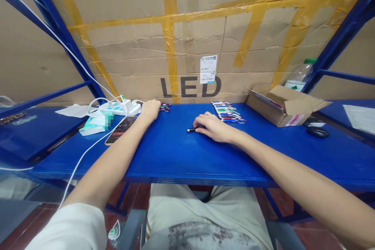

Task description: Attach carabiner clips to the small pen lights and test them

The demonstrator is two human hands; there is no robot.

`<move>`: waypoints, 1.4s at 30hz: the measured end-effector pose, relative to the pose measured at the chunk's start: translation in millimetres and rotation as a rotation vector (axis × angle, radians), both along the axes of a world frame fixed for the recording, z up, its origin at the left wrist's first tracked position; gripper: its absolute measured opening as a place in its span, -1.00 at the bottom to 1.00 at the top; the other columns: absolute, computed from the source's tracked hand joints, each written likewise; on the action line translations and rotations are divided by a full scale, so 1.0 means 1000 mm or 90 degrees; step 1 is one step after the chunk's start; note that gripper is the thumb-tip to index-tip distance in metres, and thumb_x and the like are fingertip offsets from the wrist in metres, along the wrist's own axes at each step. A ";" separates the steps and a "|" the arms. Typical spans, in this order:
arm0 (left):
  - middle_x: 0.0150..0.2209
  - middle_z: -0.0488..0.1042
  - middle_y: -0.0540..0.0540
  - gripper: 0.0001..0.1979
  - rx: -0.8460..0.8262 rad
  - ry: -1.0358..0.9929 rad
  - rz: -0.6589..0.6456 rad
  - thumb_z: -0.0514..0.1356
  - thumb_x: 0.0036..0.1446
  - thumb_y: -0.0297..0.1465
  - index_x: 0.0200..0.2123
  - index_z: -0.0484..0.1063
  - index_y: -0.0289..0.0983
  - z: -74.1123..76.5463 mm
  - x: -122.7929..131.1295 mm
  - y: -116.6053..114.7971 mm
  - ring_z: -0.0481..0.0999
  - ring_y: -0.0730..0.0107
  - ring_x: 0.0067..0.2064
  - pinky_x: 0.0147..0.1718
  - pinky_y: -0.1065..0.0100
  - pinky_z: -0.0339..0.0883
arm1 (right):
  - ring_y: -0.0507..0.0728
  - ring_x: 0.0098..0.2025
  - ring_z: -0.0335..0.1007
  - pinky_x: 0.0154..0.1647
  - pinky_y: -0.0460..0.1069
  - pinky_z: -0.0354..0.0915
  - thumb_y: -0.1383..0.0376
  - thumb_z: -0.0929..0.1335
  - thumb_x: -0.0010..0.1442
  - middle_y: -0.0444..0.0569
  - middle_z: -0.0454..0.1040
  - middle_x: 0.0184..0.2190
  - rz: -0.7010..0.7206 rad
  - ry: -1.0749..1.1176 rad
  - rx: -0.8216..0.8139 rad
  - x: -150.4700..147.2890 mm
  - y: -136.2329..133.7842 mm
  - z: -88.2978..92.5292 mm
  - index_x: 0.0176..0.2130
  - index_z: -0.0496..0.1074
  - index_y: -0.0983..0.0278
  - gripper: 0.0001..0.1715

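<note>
My right hand (213,125) rests low over the desk, fingertips pinched on a small black flashlight (191,129) with a silvery end. Part of it is covered by the fingers. To the right of that hand lies a row of slim metal flashlights (227,111) in red, green, blue and silver, with clips at their right ends. Farther left, my left hand (150,110) is at a small bunch of similar coloured flashlights (165,107). Its fingers are mostly hidden behind the back of the hand, so I cannot tell whether they grip one.
A phone (120,131) lies beside my left forearm, near a white power strip (117,106) with cables and a teal-white packet (95,123). On the right stand an open cardboard box (277,105), a black mouse (318,132) and a plastic bottle (303,74). A tall cardboard sheet (131,54) backs the blue desk (175,156).
</note>
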State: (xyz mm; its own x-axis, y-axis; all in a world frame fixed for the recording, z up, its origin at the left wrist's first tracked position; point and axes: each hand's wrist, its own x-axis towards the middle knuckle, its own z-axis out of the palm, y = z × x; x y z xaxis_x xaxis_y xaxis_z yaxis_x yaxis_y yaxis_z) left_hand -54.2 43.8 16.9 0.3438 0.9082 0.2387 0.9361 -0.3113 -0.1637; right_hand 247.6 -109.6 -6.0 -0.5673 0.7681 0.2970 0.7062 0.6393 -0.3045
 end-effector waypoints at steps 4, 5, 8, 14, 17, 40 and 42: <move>-0.04 0.66 -0.47 -0.80 0.012 -0.032 0.000 0.24 0.36 -0.37 -0.14 0.66 -0.32 0.000 -0.001 -0.001 0.64 -0.25 0.11 0.11 -0.01 0.47 | 0.31 -0.02 0.38 -0.03 0.15 0.31 0.25 0.33 0.50 0.09 0.59 -0.08 -0.023 0.033 0.000 0.000 0.000 0.001 -0.06 0.45 0.19 -0.90; -0.05 0.66 -0.47 -0.80 0.016 -0.042 -0.002 0.24 0.36 -0.36 -0.15 0.66 -0.33 0.000 -0.002 -0.003 0.64 -0.26 0.11 0.11 -0.01 0.47 | 0.30 -0.02 0.40 -0.03 0.14 0.31 0.24 0.34 0.50 0.09 0.59 -0.08 -0.030 0.039 0.003 0.000 0.000 0.002 -0.06 0.44 0.19 -0.91; 0.00 0.64 -0.45 -0.77 0.034 -0.075 -0.023 0.24 0.38 -0.31 -0.11 0.65 -0.32 0.003 0.001 -0.013 0.61 -0.25 0.14 0.12 0.00 0.45 | 0.28 -0.06 0.46 -0.04 0.14 0.34 0.22 0.35 0.48 0.07 0.59 -0.08 -0.037 0.061 0.012 0.003 0.002 0.003 -0.03 0.43 0.19 -0.88; -0.10 0.71 -0.22 -0.56 -0.106 -0.513 -0.174 0.13 0.50 -0.03 -0.02 0.62 -0.24 -0.005 0.031 -0.036 0.67 0.10 -0.10 -0.01 0.15 0.50 | 0.29 0.06 0.50 0.12 0.15 0.39 0.20 0.30 0.52 0.12 0.56 0.01 -0.011 0.094 0.075 0.011 0.004 0.007 0.03 0.48 0.20 -0.79; -0.06 0.70 -0.27 -0.43 -0.291 -0.676 -0.209 0.14 0.45 0.10 0.03 0.60 -0.29 -0.014 0.047 -0.043 0.65 0.19 -0.18 -0.19 0.25 0.50 | 0.25 -0.08 0.55 -0.01 0.11 0.42 0.21 0.26 0.53 0.07 0.59 -0.07 -0.041 0.113 0.027 0.014 0.003 0.008 0.05 0.43 0.19 -0.79; 0.30 0.54 -0.40 0.06 -0.557 -0.942 -0.289 -0.37 0.34 0.38 0.35 0.39 -0.28 -0.005 0.057 -0.067 0.58 -0.11 0.27 0.09 0.03 0.59 | 0.25 -0.12 0.61 -0.07 0.08 0.38 0.19 0.24 0.54 0.06 0.69 -0.09 -0.064 0.081 0.045 0.013 -0.004 0.018 0.03 0.50 0.19 -0.73; 0.29 0.55 -0.39 0.04 -0.565 -0.956 -0.296 -0.35 0.34 0.38 0.34 0.40 -0.27 -0.005 0.057 -0.068 0.58 -0.11 0.26 0.08 0.03 0.59 | 0.25 -0.13 0.60 -0.07 0.08 0.38 0.19 0.24 0.54 0.05 0.69 -0.10 -0.060 0.079 0.047 0.014 -0.004 0.018 0.02 0.50 0.19 -0.73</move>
